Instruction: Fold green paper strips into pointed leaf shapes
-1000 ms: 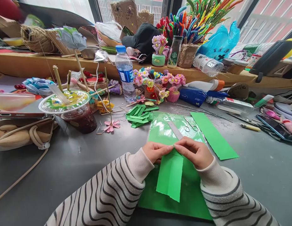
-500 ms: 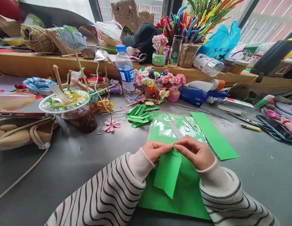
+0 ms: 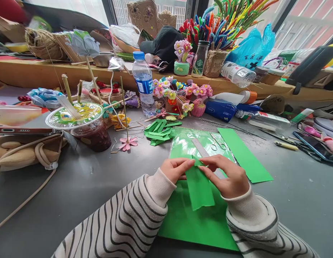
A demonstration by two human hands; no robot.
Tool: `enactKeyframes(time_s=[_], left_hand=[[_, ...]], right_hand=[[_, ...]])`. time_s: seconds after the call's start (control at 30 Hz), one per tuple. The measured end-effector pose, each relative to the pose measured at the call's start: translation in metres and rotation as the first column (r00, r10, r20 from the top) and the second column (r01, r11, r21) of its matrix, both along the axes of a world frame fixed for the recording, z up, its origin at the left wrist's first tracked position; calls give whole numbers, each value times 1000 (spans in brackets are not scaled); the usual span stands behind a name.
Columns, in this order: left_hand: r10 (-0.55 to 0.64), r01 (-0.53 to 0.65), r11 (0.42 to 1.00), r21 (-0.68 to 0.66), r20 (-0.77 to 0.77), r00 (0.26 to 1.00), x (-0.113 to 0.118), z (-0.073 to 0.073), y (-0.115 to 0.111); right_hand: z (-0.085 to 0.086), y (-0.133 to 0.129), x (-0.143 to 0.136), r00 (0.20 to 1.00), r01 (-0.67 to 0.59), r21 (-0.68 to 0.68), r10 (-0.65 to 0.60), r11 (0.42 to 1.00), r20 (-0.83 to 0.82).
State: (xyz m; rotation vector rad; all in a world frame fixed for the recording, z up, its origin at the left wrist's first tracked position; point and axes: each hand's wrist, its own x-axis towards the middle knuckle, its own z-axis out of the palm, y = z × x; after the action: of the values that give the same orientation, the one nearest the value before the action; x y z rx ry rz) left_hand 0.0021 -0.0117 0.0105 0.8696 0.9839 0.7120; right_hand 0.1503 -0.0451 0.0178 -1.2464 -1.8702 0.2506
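The left hand (image 3: 174, 169) pinched the upper end of the green paper strip (image 3: 200, 188) between thumb and fingers, and the right hand (image 3: 231, 177) pinched the same end from the other side. There a small piece stood up; whether it was folded or partly torn, I could not tell. The strip was between the two hands, above the glossy green packet (image 3: 193, 229), and its lower end hung towards the person. In my judgement, the main danger was a ragged or crooked tear, which an uneven pull between the two pinches would cause. If the thumbs pressed too weakly, the narrow top could slip away. The unsupported lower part could also bend and receive a wrong crease. The grey ruler (image 3: 201, 148) passed beneath the right hand, near the scissors (image 3: 217, 140), so a careless movement could push either.
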Motion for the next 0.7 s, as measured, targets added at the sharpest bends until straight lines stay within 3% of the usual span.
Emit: enactKeyframes(time_s=[0.2,0.3,0.4,0.53,0.7], left_hand=[[-100,97,993,70,48,994,0,1,-1],[-119,113,990,88,75,990,0,-1,-2],[-64,53,994,97,116,991,2,-3,-2],[130,-145,978,152,106,986,2,-7,1],[94,-103,975,199,54,994,1,-10,2]], right_hand=[[2,-2,1,1000,6,98,-5,995,-13],[-2,0,0,996,49,56,-45,997,-75],[-8,2,0,981,41,-50,-50,998,-187],[-12,4,0,973,-49,-98,25,994,-232],[-13,2,-2,965,-17,-146,-22,989,-262]])
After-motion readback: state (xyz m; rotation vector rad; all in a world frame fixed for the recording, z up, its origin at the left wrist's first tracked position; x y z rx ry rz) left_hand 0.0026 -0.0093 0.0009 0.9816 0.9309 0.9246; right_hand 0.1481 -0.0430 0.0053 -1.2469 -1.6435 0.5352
